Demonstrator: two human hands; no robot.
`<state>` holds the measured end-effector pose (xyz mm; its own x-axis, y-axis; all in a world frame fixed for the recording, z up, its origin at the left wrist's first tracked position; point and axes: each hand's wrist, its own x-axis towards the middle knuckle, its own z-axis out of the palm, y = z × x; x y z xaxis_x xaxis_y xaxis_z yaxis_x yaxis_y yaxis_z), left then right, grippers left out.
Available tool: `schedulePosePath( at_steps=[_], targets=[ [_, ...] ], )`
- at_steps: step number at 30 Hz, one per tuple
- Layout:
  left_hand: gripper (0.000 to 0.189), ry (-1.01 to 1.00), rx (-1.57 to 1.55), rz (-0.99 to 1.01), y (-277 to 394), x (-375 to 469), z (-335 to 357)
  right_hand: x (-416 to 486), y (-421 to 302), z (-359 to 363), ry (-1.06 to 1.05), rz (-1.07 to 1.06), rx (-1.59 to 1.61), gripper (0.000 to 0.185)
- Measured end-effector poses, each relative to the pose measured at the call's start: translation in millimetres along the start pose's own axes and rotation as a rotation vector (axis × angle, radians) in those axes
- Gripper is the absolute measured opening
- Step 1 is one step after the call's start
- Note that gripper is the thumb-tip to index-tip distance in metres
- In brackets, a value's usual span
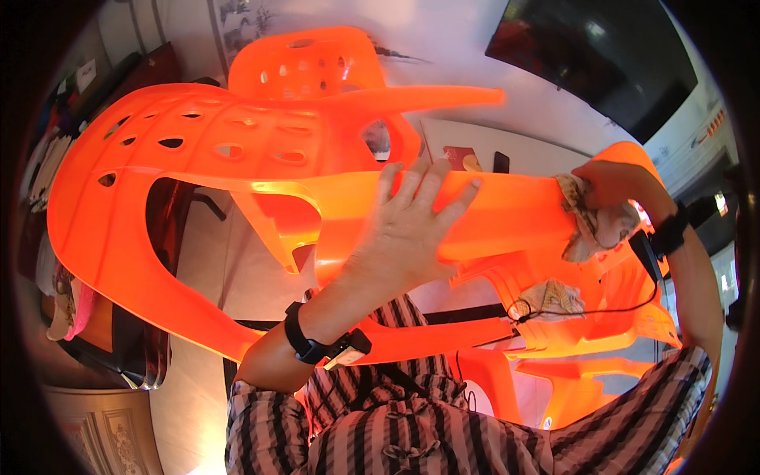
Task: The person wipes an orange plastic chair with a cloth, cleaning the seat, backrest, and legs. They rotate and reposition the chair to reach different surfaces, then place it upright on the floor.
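An orange plastic armchair [196, 133] with teardrop holes lies tipped before me, its perforated part to the left. One broad leg [504, 208] of it reaches across to the right. My left hand [409, 228] lies flat on this leg with fingers spread, the fingertips at its upper edge; the thumb is hard to make out. At the far end of the leg, my right hand [605, 178] is closed on a crumpled, patterned cloth [585, 222], which touches the leg. Part of that hand is hidden by the cloth.
Another orange chair [306, 62] stands behind. More orange chairs [617, 309] are at the right, with a second cloth [549, 300] on one. A thin black cable [594, 313] crosses there. A white table [510, 139] holds a phone [502, 162]. A dark television [594, 59] hangs on the wall.
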<state>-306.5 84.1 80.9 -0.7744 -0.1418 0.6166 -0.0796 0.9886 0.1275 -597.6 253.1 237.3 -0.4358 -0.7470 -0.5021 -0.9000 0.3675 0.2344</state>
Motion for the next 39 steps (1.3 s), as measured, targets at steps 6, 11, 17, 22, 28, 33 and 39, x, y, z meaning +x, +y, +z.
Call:
schedulePosePath(
  at_steps=[6, 11, 17, 22, 28, 33, 39],
  targets=[
    [0.099, -0.025, 0.000, 0.007, 2.1, 3.3, -2.5, -22.0, -36.6, -12.9, -0.109, 0.188, 0.275, 0.014],
    [0.099, -0.042, 0.032, 0.005, 5.7, 4.5, -5.2, -41.8, -49.6, 15.5, 0.123, 0.219, 0.205, 0.017],
    [0.097, -0.010, 0.056, -0.002, 6.1, 6.5, -2.3, -6.3, -20.8, 37.7, 0.499, 0.054, 0.113, 0.015],
    [0.099, -0.002, 0.067, -0.018, 5.7, 9.0, -1.8, -14.6, -1.5, 65.0, 1.100, 0.003, 0.446, 0.025],
    [0.103, -0.015, 0.093, -0.030, 7.3, 8.4, -3.1, -43.2, 73.9, 146.1, 1.608, 0.163, 1.461, 0.024],
    [0.094, -0.009, 0.112, -0.013, 8.2, 10.1, -2.5, -39.7, 124.9, 220.8, 1.292, -0.121, 1.200, 0.012],
    [0.096, -0.017, 0.152, -0.021, 8.1, 9.5, -4.8, -50.5, 73.5, 227.6, 1.074, -0.109, 1.847, 0.021]
  ],
)
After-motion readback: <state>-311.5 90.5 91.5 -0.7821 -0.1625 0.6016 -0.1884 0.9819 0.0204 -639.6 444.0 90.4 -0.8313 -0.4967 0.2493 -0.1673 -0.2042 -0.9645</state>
